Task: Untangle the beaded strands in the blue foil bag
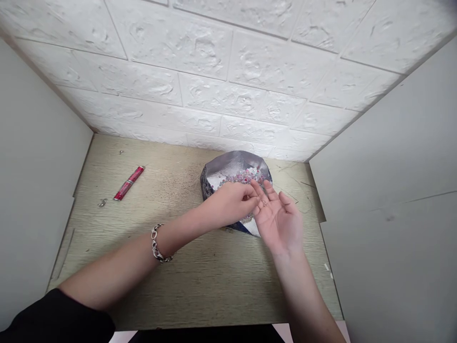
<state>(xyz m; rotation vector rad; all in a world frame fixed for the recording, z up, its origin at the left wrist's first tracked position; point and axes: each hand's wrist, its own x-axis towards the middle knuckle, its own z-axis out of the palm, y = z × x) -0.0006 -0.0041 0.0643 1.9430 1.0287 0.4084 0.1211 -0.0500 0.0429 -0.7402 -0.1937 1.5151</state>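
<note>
My left hand point(233, 202) reaches across from the left, its thumb and fingertips pinched together at the fingers of my right hand. What it pinches, if anything, is too small to make out. My right hand point(280, 216) is turned palm up with its fingers spread, and a few tiny beads point(264, 204) seem to rest near the base of the fingers. Beneath both hands sits a dark fabric bowl or pouch point(233, 164) with a shiny grey lining. Loose pink, white and clear beads point(250, 175) lie inside it, partly hidden by my hands.
On the left of the wood-grain table point(214, 281) lies a shiny red tube-shaped item point(129, 183). Close to it are small silvery bits point(103, 202). Thin threads or wires point(298, 186) lie right of the bowl. A white brick-pattern wall point(200, 90) and grey side panels enclose the table.
</note>
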